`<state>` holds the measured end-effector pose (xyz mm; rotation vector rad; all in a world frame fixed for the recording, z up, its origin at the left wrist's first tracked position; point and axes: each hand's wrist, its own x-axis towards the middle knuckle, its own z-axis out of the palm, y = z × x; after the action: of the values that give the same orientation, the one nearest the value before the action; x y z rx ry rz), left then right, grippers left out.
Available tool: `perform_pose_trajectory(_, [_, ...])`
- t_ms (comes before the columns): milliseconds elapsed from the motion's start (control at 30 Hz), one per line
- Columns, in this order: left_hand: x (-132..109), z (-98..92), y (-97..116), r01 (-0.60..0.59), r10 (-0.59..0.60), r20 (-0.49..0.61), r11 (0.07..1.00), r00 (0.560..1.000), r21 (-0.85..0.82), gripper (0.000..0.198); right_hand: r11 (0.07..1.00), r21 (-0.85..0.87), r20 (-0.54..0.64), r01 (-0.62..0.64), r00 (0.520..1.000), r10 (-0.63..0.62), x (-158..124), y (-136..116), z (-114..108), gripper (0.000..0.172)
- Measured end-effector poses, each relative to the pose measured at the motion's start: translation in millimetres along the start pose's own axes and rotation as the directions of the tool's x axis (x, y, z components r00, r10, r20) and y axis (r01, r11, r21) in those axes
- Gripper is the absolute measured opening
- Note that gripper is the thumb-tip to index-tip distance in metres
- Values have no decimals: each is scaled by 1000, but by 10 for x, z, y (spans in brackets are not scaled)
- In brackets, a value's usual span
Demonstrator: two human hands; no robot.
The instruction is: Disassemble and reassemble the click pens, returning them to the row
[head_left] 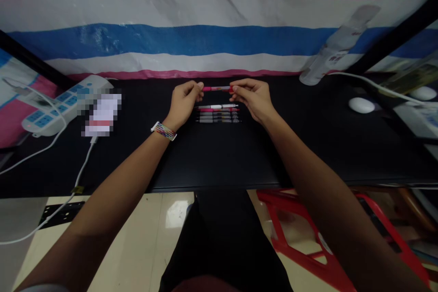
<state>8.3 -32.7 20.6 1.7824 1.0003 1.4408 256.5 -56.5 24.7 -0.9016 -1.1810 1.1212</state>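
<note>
A pink-red pen (219, 88) lies level between my two hands at the back of the black table (212, 159). My left hand (185, 100) pinches its left end, and my right hand (252, 96) pinches its right end. Just nearer to me, several pens are lined up side by side on the table: a white pen (219, 106), a red pen (219, 110) and several dark, clear-barrelled pens (218, 119). A woven multicoloured watch band (164, 131) circles my left wrist.
On the left are a white power strip (65, 105), a blurred-out phone (102, 115) and its white cable (84, 164). On the right stand a clear bottle (337, 48) and a white mouse (361, 105). A striped sheet (205, 39) hangs behind; a red stool (301, 232) is below.
</note>
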Motion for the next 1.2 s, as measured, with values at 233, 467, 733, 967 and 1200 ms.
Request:
perform_pose_trajectory(233, [29, 8, 20, 8, -8, -7, 999, 1000, -43, 34, 1000, 9, -3, 23, 1000, -23, 27, 48, -21, 24])
perform_pose_trajectory(467, [59, -43, 10, 30, -30, -19, 1000, 999, 5, 41, 999, 34, 23, -5, 1000, 4, 11, 50, -11, 19])
perform_pose_trajectory(733, [68, -53, -23, 51, -51, 6, 998, 999, -30, 47, 999, -10, -24, -48, 999, 48, 16, 37, 7, 16])
perform_pose_trajectory(967, [59, -58, -49, 34, -34, 24, 999, 999, -2, 42, 999, 8, -37, -50, 998, 51, 14, 16, 6, 12])
perform_pose_trajectory(1200, [75, -74, -59, -3, 4, -20, 1000, 1000, 18, 43, 997, 37, -71, -63, 995, 65, 31, 19, 2, 10])
